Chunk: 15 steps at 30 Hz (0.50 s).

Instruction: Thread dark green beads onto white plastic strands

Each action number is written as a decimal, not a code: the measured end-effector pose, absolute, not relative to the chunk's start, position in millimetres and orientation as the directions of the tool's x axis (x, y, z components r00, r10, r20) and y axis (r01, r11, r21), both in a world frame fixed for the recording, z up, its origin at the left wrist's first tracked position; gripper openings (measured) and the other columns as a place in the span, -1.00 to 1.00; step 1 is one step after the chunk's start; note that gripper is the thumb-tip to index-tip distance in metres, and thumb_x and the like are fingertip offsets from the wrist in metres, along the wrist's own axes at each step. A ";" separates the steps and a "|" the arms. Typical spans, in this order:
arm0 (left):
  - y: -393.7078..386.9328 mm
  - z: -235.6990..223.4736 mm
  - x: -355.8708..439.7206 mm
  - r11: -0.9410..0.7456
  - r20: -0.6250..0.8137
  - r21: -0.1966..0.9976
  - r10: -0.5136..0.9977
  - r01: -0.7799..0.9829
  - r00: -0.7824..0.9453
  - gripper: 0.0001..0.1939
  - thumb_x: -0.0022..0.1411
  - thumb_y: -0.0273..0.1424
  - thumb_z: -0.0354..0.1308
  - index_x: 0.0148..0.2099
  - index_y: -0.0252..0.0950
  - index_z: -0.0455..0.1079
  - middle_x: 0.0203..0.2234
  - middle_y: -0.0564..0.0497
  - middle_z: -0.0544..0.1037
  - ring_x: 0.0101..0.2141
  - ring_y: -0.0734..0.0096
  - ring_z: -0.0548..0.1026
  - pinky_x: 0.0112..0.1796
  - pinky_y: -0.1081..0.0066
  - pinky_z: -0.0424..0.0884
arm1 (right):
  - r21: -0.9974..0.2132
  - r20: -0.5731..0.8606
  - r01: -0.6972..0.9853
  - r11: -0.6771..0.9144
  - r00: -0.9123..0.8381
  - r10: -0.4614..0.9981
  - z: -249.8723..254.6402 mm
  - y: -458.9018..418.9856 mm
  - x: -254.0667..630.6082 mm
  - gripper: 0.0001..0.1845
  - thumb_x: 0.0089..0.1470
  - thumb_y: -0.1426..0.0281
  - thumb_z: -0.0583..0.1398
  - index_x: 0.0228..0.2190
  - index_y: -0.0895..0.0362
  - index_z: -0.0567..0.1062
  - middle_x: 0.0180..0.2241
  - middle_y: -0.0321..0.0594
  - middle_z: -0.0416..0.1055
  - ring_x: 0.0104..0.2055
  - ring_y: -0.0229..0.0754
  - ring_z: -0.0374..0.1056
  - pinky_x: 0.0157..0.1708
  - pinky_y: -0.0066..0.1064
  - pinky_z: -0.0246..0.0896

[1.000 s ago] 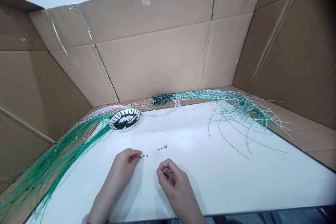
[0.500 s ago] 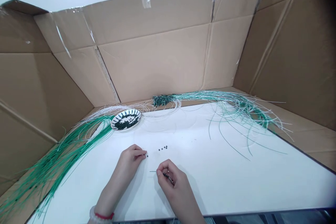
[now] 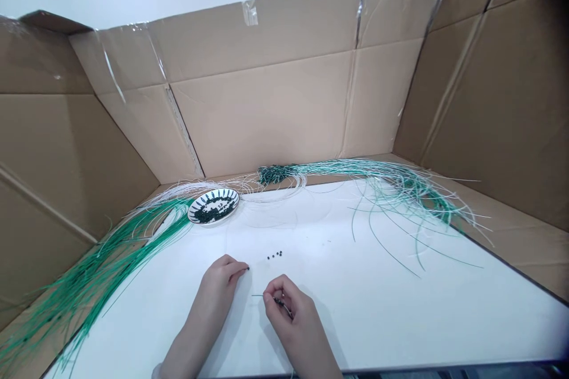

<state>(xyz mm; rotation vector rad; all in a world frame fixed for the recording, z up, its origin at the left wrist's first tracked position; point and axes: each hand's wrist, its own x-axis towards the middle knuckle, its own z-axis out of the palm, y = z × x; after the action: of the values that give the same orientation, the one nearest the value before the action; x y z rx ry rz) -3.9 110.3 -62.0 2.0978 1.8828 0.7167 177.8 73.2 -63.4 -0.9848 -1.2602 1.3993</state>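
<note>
My left hand (image 3: 220, 282) rests on the white table (image 3: 400, 302), its thumb and forefinger pinched on a small dark bead (image 3: 247, 269). My right hand (image 3: 288, 314) is closed on a thin green wire (image 3: 258, 295) whose tip pokes out to the left; dark beads show on the wire inside the fingers. A few loose dark beads (image 3: 275, 255) lie just beyond both hands. A black-and-white patterned dish (image 3: 213, 206) with several dark beads sits farther back on the left.
A thick bundle of green and white wires (image 3: 102, 254) fans along the left edge. Another bundle with beaded ends (image 3: 275, 174) runs along the back and spreads to the right (image 3: 413, 189). Cardboard walls (image 3: 284, 100) enclose the table on three sides.
My left hand slid a little right and closed its pinch on a bead that lay at its fingertips. My right hand stayed put with the wire. The view tilted slightly.
</note>
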 end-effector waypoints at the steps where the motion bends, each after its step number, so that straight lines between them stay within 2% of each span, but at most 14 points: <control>1: 110.4 -62.2 -4.4 -0.151 0.202 0.485 0.978 0.861 0.058 -0.87 0.40 -0.46 0.16 -0.21 -0.29 0.53 -0.30 0.03 0.61 -0.24 0.30 0.59 -0.15 0.17 0.52 | -0.990 0.037 -0.138 0.009 -0.200 0.979 -63.3 73.3 177.9 -0.80 0.08 0.25 0.20 -0.45 0.11 0.35 -0.51 -0.37 0.19 -0.43 -0.22 0.14 -0.43 -0.44 0.07; 11: 119.7 -63.2 -3.6 -0.158 0.158 0.595 0.984 0.788 0.078 -0.88 0.36 -0.38 0.21 -0.25 -0.29 0.52 -0.31 0.04 0.60 -0.25 0.30 0.57 -0.14 0.15 0.50 | -0.991 0.038 -0.135 0.011 -0.198 0.979 -63.5 73.5 177.2 -0.82 0.09 0.28 0.21 -0.46 0.10 0.36 -0.53 -0.39 0.16 -0.46 -0.23 0.12 -0.46 -0.45 0.01; 15: 118.6 -61.6 -0.4 -0.118 0.132 0.704 0.991 0.701 0.034 -0.84 0.34 -0.35 0.24 -0.31 -0.28 0.50 -0.34 0.05 0.57 -0.25 0.28 0.54 -0.11 0.13 0.45 | -0.991 0.040 -0.131 0.015 -0.191 0.981 -64.4 73.4 177.0 -0.81 0.10 0.29 0.21 -0.47 0.10 0.35 -0.53 -0.40 0.16 -0.46 -0.23 0.10 -0.47 -0.45 -0.02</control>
<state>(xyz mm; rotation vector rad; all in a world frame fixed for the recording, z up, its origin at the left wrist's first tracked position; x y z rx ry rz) -0.4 118.6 -61.6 1.8675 1.7078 0.8527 177.0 73.4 -64.4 -0.9941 -1.2638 1.3873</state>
